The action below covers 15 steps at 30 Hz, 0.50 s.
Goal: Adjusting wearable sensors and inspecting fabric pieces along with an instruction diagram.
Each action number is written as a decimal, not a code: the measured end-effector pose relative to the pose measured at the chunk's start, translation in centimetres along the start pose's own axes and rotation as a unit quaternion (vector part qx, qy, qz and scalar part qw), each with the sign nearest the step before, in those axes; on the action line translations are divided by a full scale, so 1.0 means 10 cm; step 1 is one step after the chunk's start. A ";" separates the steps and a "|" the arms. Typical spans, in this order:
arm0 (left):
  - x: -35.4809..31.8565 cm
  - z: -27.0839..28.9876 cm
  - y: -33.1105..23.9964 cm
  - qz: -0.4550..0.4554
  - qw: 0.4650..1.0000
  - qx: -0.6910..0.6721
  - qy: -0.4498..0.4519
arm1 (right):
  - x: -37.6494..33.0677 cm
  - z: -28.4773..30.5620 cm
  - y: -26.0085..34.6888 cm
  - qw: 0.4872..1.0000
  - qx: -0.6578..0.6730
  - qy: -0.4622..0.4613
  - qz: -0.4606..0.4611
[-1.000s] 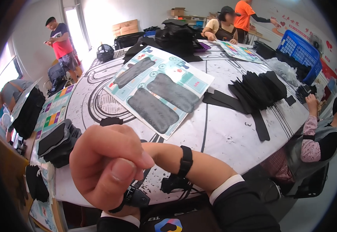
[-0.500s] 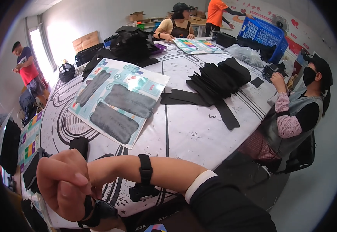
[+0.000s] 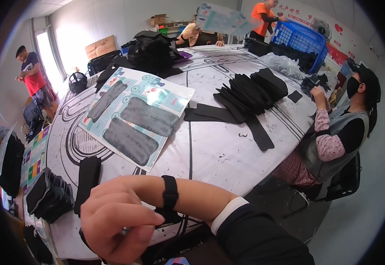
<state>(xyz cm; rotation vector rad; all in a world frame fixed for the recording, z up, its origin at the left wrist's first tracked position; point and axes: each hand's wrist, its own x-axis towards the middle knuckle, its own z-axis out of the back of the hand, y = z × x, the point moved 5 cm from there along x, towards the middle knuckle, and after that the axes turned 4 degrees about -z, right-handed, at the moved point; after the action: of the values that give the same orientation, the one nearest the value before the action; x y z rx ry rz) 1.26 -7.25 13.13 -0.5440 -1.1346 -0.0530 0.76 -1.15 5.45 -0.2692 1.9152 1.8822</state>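
Note:
My right forearm crosses the front of the table, a black strap [image 3: 170, 193] round its wrist with a small black device under it. My right hand [image 3: 117, 210] is bent back on itself, its fingers curled and closed; whatever lies in them is hidden. It covers most of my left hand and wrist, where only a bit of dark band [image 3: 85, 243] shows. Beside my right hand lie a narrow black fabric piece [image 3: 88, 174] and a stack of black pieces [image 3: 49, 196]. Beyond it rests a printed sheet [image 3: 174, 99] bearing grey fuzzy oblong pads [image 3: 130, 140].
A fanned pile of black pieces [image 3: 252, 90] lies at centre right, a taller black heap [image 3: 150, 51] at the far left. Plastic bags [image 3: 280, 64] and a blue crate [image 3: 300, 42] stand far right. A seated person [image 3: 344, 128] works at the right edge; others are farther back.
My right hand has moved right, uncovering the stack of black pieces at the left. Across the table, a person has lifted a printed sheet off the tabletop.

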 end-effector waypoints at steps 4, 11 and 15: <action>-0.02 0.07 -0.07 -0.029 1.000 -0.006 -0.007 | -0.03 -0.01 0.05 0.994 -0.087 -0.037 0.063; 0.02 -0.18 -0.15 -0.015 0.995 0.045 0.082 | -0.10 0.00 0.11 0.953 -0.227 -0.116 0.162; 0.06 -0.21 -0.22 -0.007 0.998 0.040 0.057 | -0.02 -0.05 0.11 0.927 -0.272 -0.155 0.208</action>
<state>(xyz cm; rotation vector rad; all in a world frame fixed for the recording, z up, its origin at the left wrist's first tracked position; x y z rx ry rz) 2.58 -9.90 13.82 -0.4563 -1.0247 -0.0491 0.40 -1.62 6.57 0.2868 1.2758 2.5377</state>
